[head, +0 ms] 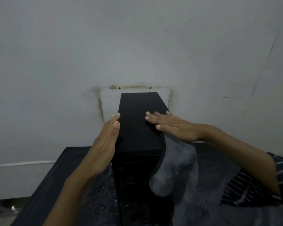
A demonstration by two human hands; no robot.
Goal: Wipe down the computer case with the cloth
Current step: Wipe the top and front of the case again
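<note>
Soft limp cloth [175,167] drapes off computer case [137,121] top's right edge, pinned under flat right hand [171,126]; rigid, probably heavy case braced by straight-fingered left hand [104,141] on its left side.

Bare room, stained wall [104,62]

Computer case [138,121] on table [55,168], wall [137,46] behind; cloth [175,163] draped right.

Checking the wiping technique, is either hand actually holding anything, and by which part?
Neither grips. The right hand presses the grey cloth's upper end flat on the black computer case; the left hand braces its left side.
</note>
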